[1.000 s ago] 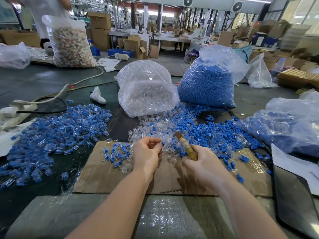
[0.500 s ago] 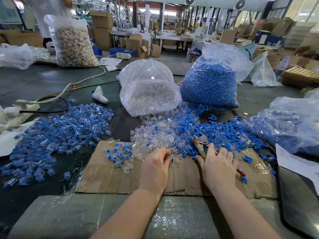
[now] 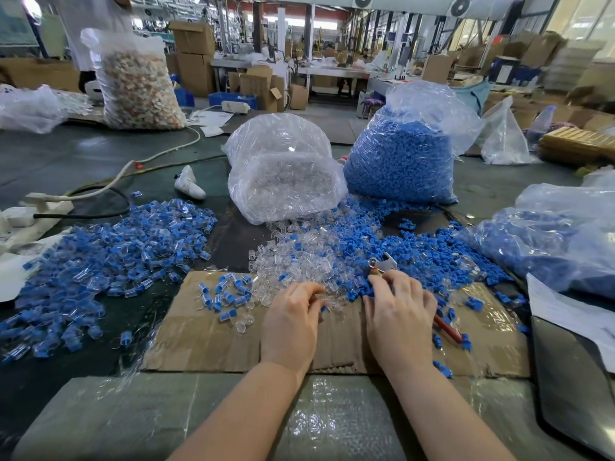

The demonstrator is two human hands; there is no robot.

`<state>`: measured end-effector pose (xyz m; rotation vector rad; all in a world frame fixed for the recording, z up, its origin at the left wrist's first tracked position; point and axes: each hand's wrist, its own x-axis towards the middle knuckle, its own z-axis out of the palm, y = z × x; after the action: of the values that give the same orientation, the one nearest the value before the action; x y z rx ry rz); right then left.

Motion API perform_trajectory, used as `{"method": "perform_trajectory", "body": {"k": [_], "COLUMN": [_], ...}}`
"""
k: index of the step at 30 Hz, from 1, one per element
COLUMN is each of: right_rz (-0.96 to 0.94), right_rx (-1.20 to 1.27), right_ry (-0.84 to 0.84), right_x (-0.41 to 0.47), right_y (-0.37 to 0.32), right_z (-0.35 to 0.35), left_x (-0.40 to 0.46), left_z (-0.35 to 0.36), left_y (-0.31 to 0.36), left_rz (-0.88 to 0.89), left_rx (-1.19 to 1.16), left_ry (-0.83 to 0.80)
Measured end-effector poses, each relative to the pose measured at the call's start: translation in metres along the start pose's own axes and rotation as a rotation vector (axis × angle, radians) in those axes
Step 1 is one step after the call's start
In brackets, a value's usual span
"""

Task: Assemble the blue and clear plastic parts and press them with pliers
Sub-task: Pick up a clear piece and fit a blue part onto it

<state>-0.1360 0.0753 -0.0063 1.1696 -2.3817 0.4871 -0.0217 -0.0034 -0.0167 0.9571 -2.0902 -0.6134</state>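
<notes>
On the cardboard (image 3: 199, 337), left hand (image 3: 291, 322) pinches clear parts (image 3: 299, 264) (right hand (image 3: 399, 314) grip relaxed).

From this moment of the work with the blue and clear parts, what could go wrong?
1. The pliers lie under the right hand, half buried in loose blue parts; reaching fingers might catch the metal head.
2. Blue and clear parts mix where the left hand picks, so a wrong piece may be picked.
3. Finished pieces on the cardboard lie close to the raw piles and could get mixed in.
</notes>
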Motion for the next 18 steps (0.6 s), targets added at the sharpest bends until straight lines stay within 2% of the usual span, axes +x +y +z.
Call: {"method": "perform_trajectory", "body": {"k": [7, 11, 18], "right_rz": [-0.021, 0.011, 0.052], "right_rx": [-0.019, -0.045, -0.115], "right_ry": [0.025, 0.009, -0.097], "right_x": [-0.001, 0.000, 0.002], "right_y": [-0.001, 0.000, 0.005], "right_z": [0.003, 0.002, 0.006], "left_x": [0.024, 0.032, 0.035], "left_z": [-0.033, -0.048, -0.048], "left_y": [-0.022, -0.041, -0.046], "left_rz": [-0.162, -0.272, -0.311], "left_rx": [0.284, 0.444, 0.500], "left_ry": [0.229, 0.195, 0.147]}}
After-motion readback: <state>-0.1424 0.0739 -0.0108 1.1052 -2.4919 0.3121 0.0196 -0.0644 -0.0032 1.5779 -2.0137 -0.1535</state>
